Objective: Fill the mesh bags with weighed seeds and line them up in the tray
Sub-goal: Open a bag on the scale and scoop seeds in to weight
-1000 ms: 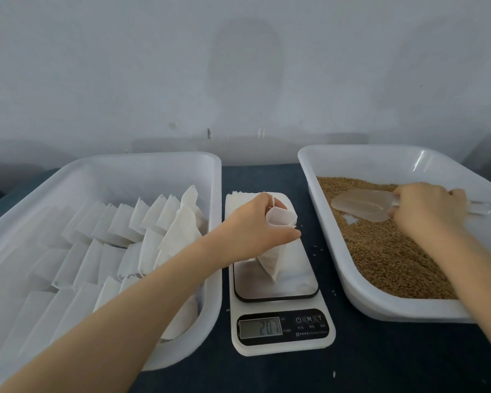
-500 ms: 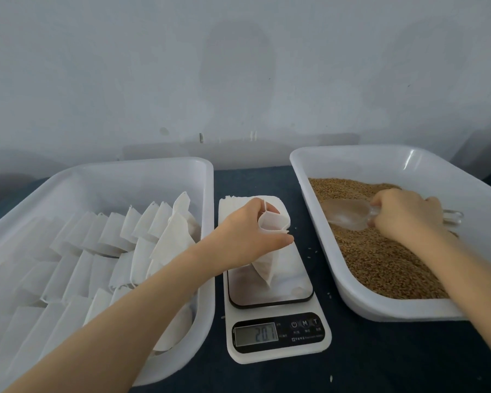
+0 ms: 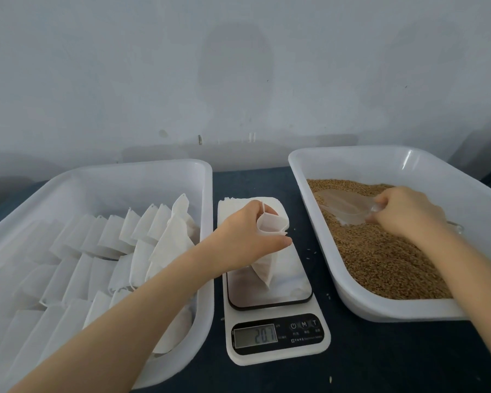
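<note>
My left hand (image 3: pixel 245 239) grips a white mesh bag (image 3: pixel 267 251) by its open mouth, holding it upright over the scale's platform (image 3: pixel 289 287). The scale (image 3: pixel 278 338) reads 207. My right hand (image 3: pixel 406 214) grips the handle of a clear plastic scoop (image 3: pixel 340 207), whose bowl lies on the brown seeds (image 3: pixel 380 256) in the right tray (image 3: pixel 352 157). The left tray (image 3: pixel 125 177) holds several rows of white bags (image 3: pixel 102 251) leaning against each other.
A stack of flat empty bags (image 3: pixel 230 208) lies behind the scale. A few loose seeds (image 3: pixel 312 252) are scattered on the dark tabletop (image 3: pixel 253 182) between scale and right tray. A pale wall stands close behind the trays.
My right hand has moved the scoop left and down into the seeds. My left hand keeps the bag in the same place over the scale.
</note>
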Demonstrator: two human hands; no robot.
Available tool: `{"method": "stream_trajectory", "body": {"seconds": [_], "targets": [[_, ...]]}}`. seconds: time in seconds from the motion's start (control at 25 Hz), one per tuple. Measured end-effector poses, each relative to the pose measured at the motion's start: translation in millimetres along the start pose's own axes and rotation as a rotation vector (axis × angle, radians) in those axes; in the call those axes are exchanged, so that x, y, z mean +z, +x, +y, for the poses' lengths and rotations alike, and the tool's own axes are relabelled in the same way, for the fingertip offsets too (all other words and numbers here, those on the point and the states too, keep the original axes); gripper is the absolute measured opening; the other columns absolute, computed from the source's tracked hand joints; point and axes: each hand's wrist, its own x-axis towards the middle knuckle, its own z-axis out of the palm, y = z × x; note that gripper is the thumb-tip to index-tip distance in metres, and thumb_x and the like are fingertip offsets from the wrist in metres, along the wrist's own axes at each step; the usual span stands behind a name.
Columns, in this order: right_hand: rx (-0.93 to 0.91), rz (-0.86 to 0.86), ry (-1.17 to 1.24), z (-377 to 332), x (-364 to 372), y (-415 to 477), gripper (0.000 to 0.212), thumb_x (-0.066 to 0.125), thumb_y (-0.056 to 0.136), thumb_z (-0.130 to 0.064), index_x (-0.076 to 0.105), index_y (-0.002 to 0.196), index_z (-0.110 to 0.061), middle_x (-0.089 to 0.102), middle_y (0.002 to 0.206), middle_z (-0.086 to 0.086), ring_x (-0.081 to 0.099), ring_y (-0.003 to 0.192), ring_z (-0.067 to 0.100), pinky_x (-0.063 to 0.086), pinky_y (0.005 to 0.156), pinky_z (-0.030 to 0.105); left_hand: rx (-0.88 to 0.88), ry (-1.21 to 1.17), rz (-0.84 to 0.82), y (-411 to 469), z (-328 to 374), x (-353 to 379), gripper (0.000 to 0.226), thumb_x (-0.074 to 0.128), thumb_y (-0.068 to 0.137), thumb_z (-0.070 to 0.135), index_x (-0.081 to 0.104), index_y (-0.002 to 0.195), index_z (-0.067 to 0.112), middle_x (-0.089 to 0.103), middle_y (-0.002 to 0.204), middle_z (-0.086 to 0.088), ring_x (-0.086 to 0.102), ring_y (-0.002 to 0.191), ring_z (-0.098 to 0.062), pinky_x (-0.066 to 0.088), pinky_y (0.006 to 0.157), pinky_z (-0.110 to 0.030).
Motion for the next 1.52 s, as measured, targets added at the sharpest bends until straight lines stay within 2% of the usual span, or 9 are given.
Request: {"method": "stream_trajectory", "body": {"seconds": [0.32, 0.44, 0.6, 0.68, 0.76, 0.92, 1.08, 1.24, 1.52], "targets": [[-0.046, 0.045, 0.052, 5, -16, -7, 0.03, 0.069, 0.084, -0.036, 0.065, 0.11, -0.024, 0.065, 0.105, 0.002, 0.053, 0.084, 0.022, 0.044, 0.083, 0.037, -0.03, 0.031, -0.02, 2, -2, 1, 0.043, 0.067, 0.078, 0.048, 0.048, 0.114, 0.033, 0.058, 0.102, 0.012, 0.058, 0.092, -0.008, 0.052, 0.079, -0.028], [-0.106, 0.075, 0.04, 9, -32, -16, 0.023, 0.069, 0.082, -0.039, 0.065, 0.102, -0.029, 0.065, 0.102, 0.0, 0.052, 0.083, 0.021, 0.042, 0.09, 0.04, -0.032, 0.04, -0.022, 3, -3, 3, 0.045, 0.066, 0.078, 0.048, 0.047, 0.115, 0.033, 0.057, 0.104, 0.011, 0.057, 0.093, -0.009, 0.052, 0.08, -0.029], [-0.262, 0.048, 0.003, 3, -60, -34, 0.023, 0.071, 0.078, -0.042, 0.06, 0.098, -0.043, 0.065, 0.096, -0.014, 0.058, 0.074, 0.017, 0.043, 0.092, 0.044, -0.042, 0.067, -0.019, 5, -4, 4, 0.047, 0.065, 0.078, 0.048, 0.048, 0.118, 0.03, 0.058, 0.108, 0.007, 0.057, 0.096, -0.013, 0.051, 0.084, -0.031], [-0.337, 0.016, -0.006, -3, -71, -43, 0.024, 0.072, 0.076, -0.043, 0.057, 0.094, -0.049, 0.061, 0.091, -0.023, 0.064, 0.083, 0.018, 0.048, 0.083, 0.042, -0.046, 0.08, -0.023, 5, -4, 4, 0.048, 0.065, 0.078, 0.048, 0.048, 0.119, 0.029, 0.058, 0.109, 0.006, 0.056, 0.098, -0.014, 0.051, 0.085, -0.033], [-0.411, -0.053, 0.048, -9, -81, -51, 0.026, 0.074, 0.074, -0.04, 0.057, 0.09, -0.052, 0.061, 0.094, -0.028, 0.066, 0.083, 0.011, 0.048, 0.068, 0.03, -0.049, 0.091, -0.026, 5, -4, 5, 0.049, 0.065, 0.079, 0.048, 0.047, 0.12, 0.029, 0.057, 0.11, 0.007, 0.056, 0.1, -0.016, 0.051, 0.088, -0.035], [-0.551, -0.103, 0.083, -23, -92, -60, 0.03, 0.077, 0.071, -0.036, 0.059, 0.086, -0.055, 0.061, 0.087, -0.035, 0.053, 0.088, -0.012, 0.04, 0.081, 0.03, -0.045, 0.068, -0.031, 5, -5, 5, 0.045, 0.065, 0.078, 0.048, 0.047, 0.116, 0.03, 0.058, 0.105, 0.009, 0.056, 0.097, -0.012, 0.05, 0.084, -0.032], [-0.632, 0.019, -0.091, -37, -94, -62, 0.026, 0.073, 0.074, -0.045, 0.059, 0.093, -0.054, 0.059, 0.091, -0.031, 0.051, 0.098, 0.005, 0.03, 0.098, 0.037, -0.029, 0.057, -0.037, 5, -4, 5, 0.042, 0.067, 0.078, 0.047, 0.049, 0.11, 0.028, 0.059, 0.098, 0.009, 0.057, 0.09, -0.009, 0.051, 0.082, -0.031], [-0.725, 0.159, -0.346, -55, -98, -64, 0.029, 0.066, 0.079, -0.049, 0.058, 0.107, -0.052, 0.057, 0.095, -0.028, 0.043, 0.097, 0.007, 0.013, 0.083, 0.029, -0.012, 0.069, -0.042, 6, -2, 4, 0.046, 0.066, 0.078, 0.05, 0.049, 0.114, 0.026, 0.06, 0.102, 0.007, 0.058, 0.091, -0.011, 0.053, 0.084, -0.033], [-0.924, 0.347, -0.585, -80, -105, -74, 0.029, 0.067, 0.082, -0.042, 0.062, 0.11, -0.046, 0.064, 0.1, -0.016, 0.049, 0.1, 0.016, 0.012, 0.088, 0.036, -0.023, 0.041, -0.024, 6, -2, 3, 0.04, 0.066, 0.077, 0.049, 0.046, 0.105, 0.029, 0.057, 0.103, 0.012, 0.054, 0.092, -0.005, 0.046, 0.074, -0.024]]}}
